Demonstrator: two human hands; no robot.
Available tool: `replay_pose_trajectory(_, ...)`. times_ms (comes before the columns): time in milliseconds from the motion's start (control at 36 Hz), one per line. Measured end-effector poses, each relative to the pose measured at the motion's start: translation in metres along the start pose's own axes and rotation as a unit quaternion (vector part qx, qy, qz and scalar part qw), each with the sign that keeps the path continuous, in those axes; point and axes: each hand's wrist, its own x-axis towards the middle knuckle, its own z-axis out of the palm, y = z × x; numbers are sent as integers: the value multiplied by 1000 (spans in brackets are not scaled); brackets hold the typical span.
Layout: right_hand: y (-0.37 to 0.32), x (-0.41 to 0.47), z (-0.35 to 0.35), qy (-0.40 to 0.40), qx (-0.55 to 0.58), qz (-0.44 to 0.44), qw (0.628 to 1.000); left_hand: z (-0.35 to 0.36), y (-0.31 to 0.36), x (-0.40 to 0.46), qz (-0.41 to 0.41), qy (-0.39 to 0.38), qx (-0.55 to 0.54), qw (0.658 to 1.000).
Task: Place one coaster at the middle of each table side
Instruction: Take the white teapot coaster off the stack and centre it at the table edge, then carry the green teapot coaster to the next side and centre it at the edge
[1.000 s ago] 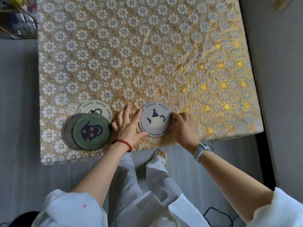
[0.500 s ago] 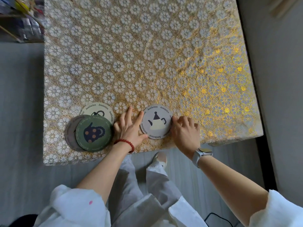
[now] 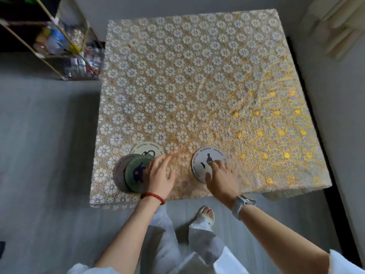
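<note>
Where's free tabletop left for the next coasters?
Far side, left side beyond the stack, and right side of the table are all bare. Crowded only along the near edge: coaster stack under the left hand, white coaster under the right hand; a bare gap lies between the hands.

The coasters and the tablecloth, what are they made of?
The white coaster and the green coaster look like stiff, matte discs with printed pictures, maybe ceramic or coated board; the view cannot settle which. The tablecloth looks like lace-patterned fabric or vinyl with shiny gold thread, since it glints where light hits and drapes over the edge.
</note>
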Motion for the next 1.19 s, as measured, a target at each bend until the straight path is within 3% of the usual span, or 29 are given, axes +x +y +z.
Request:
replay_pose_trajectory(111,-48,-3,18,-53,61,-42,996,-33,-39,-18,-54,37,-33,997)
replay_pose_trajectory(194,-88,2,34,-51,66,-61,995,-57,-74,-18,-70,60,15,996)
replay_pose_trajectory(333,-142,19,65,-44,74,67,994,-87,-138,-1,-64,34,101,992)
replay_pose_trajectory(472,-168,24,93,37,81,206,975,-100,-206,16,-15,-84,156,984)
replay_pose_trajectory(583,-178,20,93,109,130,264,950,-113,-227,26,70,-117,153,979)
replay_pose_trajectory(750,-204,14,71,192,195,164,948,-155,-216,67,136,-137,179,965)
replay_pose_trajectory(806,-220,17,53,196,210,118,951,-172,-203,81,147,-134,127,972)
replay_pose_trajectory(861,-240,24,32,180,225,88,954,-193,-190,94,139,-155,-7,978)
replay_pose_trajectory(917,-261,34,14,162,230,53,958,-214,-177,106,129,-209,-124,961)
replay_pose_trajectory(1028,-299,60,-14,157,293,2,943,-252,-160,132,140,-268,-208,930)
replay_pose_trajectory(1111,-321,84,-22,162,401,-5,902,-272,-159,157,160,-255,-203,932)
replay_pose_trajectory(1194,-330,111,-18,139,538,5,831,-289,-160,187,127,-250,-240,930)
